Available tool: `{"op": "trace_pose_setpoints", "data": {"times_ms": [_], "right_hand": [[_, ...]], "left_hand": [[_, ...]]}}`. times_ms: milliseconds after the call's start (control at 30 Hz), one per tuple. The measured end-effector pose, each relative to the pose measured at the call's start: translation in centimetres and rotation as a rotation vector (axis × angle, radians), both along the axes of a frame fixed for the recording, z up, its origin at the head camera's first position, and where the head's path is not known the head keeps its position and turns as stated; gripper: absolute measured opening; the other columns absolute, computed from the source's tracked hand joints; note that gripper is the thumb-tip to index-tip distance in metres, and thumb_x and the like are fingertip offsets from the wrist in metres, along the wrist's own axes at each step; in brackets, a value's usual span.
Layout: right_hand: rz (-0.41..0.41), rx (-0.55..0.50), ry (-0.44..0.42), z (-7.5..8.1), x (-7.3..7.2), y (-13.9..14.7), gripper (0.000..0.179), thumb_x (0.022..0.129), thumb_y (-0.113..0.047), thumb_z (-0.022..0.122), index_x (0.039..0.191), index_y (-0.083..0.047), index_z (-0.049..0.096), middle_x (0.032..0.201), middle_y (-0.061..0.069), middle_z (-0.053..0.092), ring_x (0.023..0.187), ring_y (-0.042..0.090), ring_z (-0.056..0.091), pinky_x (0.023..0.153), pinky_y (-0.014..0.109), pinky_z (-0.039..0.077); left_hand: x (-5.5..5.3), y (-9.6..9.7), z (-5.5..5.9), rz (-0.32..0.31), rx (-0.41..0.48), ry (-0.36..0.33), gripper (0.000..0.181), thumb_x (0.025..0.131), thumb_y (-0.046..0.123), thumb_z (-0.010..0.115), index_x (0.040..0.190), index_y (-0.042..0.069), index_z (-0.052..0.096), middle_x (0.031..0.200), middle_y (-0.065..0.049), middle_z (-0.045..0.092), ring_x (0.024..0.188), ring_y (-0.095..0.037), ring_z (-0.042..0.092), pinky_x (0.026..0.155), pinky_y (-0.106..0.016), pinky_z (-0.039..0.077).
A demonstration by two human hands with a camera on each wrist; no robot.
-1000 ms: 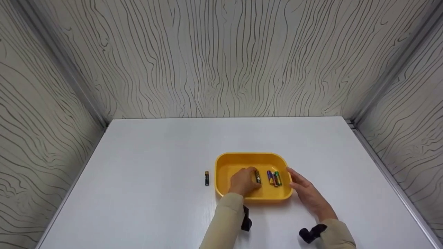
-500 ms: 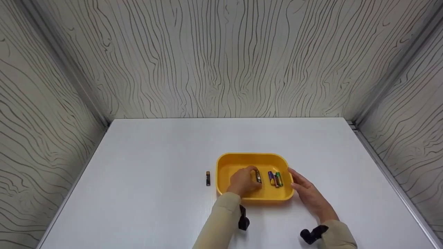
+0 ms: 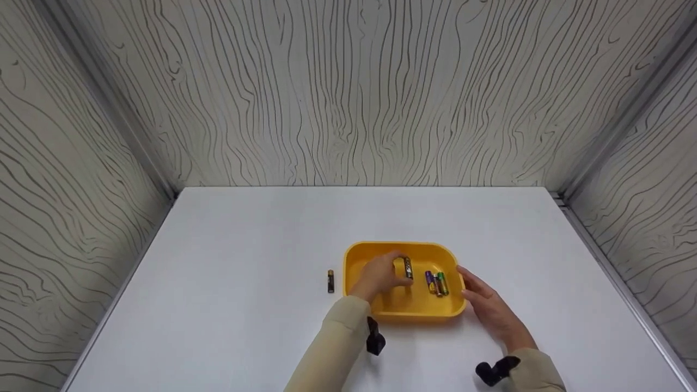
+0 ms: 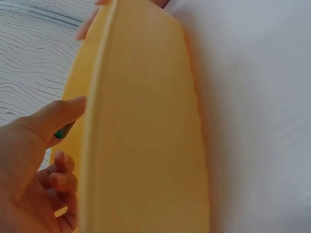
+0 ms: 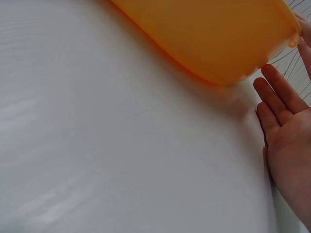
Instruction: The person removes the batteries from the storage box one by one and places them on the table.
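My left hand [image 3: 377, 276] is over the yellow tray [image 3: 403, 314], pinching a dark battery [image 3: 408, 269] end to end between thumb and fingers. Several batteries [image 3: 437, 283], purple, green and other colours, lie close together on the tray's floor at its right side. My right hand [image 3: 493, 313] rests at the tray's right rim, its fingers straight in the right wrist view. In the left wrist view the tray wall [image 4: 146, 116] hides part of my left hand; a green battery end [image 4: 63, 131] shows behind the thumb.
One black battery with a copper-coloured end [image 3: 330, 281] lies on the white table [image 3: 245, 245], left of the tray. Wood-grain panels [image 3: 348, 98] enclose the table at the back and both sides.
My left hand has lifted the dark battery off the tray floor and shifted it slightly away from me. The right hand stays at the rim, and the head view has drifted slightly.
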State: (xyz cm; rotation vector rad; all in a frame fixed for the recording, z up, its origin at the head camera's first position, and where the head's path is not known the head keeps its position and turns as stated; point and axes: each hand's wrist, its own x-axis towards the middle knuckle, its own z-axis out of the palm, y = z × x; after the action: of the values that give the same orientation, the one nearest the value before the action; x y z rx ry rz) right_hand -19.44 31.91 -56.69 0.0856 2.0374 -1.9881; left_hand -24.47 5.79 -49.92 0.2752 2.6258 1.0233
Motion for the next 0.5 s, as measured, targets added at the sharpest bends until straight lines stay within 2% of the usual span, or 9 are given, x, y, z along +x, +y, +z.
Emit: {"op": "trace_pose_setpoints", "data": {"times_ms": [233,500], "right_hand": [[-0.011,-0.015,0.002,0.0,0.0,0.0,0.060,0.098,-0.022,0.055,0.151,-0.020,0.030,0.165,0.004,0.009,0.154,0.025,-0.002,0.123,0.052,-0.003],[0.022,-0.049,0.018,-0.1,0.0,0.1,0.060,0.098,-0.018,0.053,0.152,-0.017,0.027,0.165,0.009,0.005,0.154,0.027,-0.003,0.123,0.052,-0.006]], "left_hand": [[-0.1,-0.6,1.2,-0.069,-0.024,0.080,0.054,0.080,0.031,0.078,0.130,0.023,0.058,0.118,-0.005,0.067,0.096,-0.015,0.060,0.092,-0.033,0.052],[-0.2,-2.0,2.3,-0.122,-0.068,0.131,0.055,0.079,0.038,0.077,0.129,0.027,0.058,0.111,0.000,0.068,0.088,-0.011,0.056,0.082,-0.028,0.051]]}}
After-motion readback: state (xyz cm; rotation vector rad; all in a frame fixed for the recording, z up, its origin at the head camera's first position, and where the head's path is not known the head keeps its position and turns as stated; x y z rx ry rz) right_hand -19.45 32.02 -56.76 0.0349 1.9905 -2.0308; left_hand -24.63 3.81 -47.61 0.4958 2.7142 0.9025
